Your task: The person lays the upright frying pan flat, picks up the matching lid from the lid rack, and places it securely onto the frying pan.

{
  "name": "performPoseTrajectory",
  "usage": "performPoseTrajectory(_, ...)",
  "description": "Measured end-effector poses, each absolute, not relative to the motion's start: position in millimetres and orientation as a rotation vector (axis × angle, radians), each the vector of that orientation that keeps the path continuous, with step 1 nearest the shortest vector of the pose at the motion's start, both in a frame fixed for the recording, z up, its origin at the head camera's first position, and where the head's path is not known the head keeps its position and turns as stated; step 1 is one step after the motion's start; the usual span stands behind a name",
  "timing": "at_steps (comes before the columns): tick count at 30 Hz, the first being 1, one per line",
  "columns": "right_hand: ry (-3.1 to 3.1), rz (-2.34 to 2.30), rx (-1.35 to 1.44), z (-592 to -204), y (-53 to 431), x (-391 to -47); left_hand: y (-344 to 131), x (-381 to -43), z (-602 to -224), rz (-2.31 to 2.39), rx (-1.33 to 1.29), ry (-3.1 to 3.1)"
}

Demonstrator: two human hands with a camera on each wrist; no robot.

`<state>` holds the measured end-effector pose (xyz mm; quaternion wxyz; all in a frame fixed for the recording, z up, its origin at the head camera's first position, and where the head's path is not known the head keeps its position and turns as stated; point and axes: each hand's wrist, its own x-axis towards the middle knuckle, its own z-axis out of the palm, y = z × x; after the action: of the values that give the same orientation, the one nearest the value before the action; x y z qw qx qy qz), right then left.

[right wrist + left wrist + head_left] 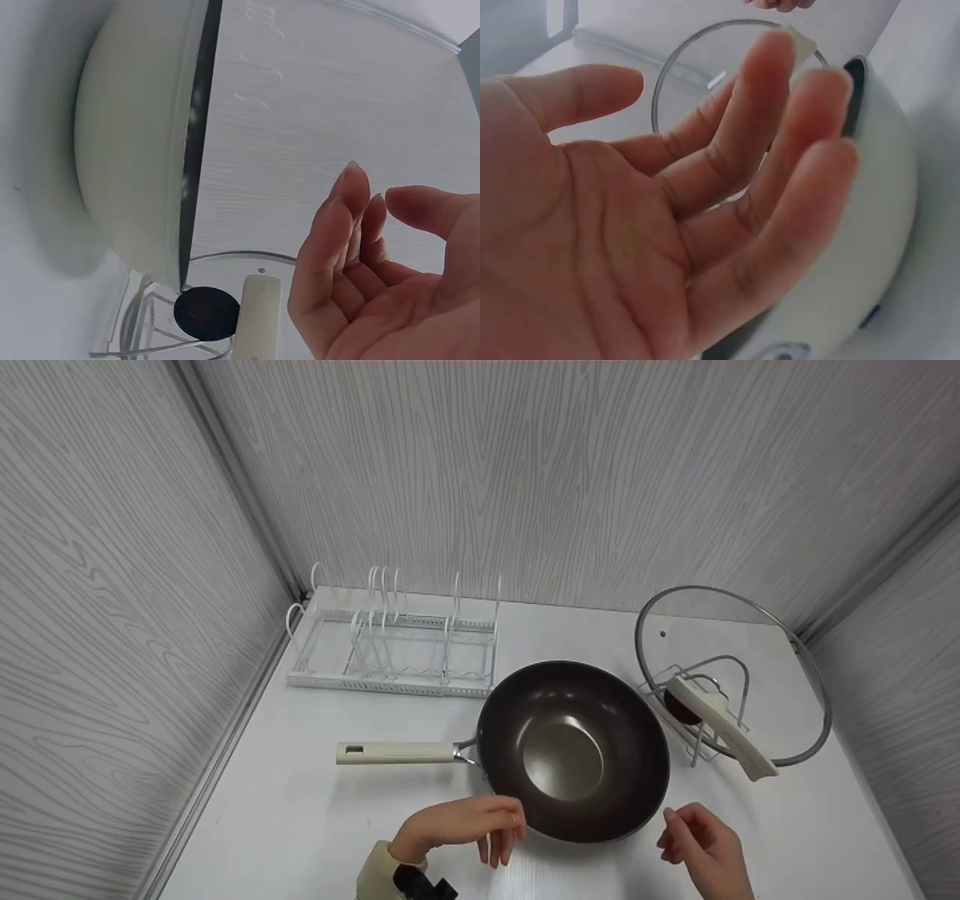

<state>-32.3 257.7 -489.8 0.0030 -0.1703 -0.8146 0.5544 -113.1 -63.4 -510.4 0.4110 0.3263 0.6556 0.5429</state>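
Note:
A wok with a dark inside, a pale outside and a cream handle pointing left lies on the white table, open side up. By its near left rim is my left hand, palm down in the head view, fingers bent loosely and holding nothing. In the left wrist view those fingers spread in front of the pale outer wall. My right hand hovers just off the wok's near right side. Its fingers and thumb curve loosely with a gap between them in the right wrist view, and nothing is held.
Behind the wok to the left stands a white wire rack with upright loops. At right a glass lid with a grey rim and cream handle leans on a small wire stand. Grey wood-patterned panels enclose the table.

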Motion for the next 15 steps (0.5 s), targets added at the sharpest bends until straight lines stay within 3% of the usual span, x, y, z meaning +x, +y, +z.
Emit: performPoseTrajectory(15, -2.575, 1.051, -0.31, -459, 281, -46, -10, -124, -477, 1.227, 1.009, 2.314)
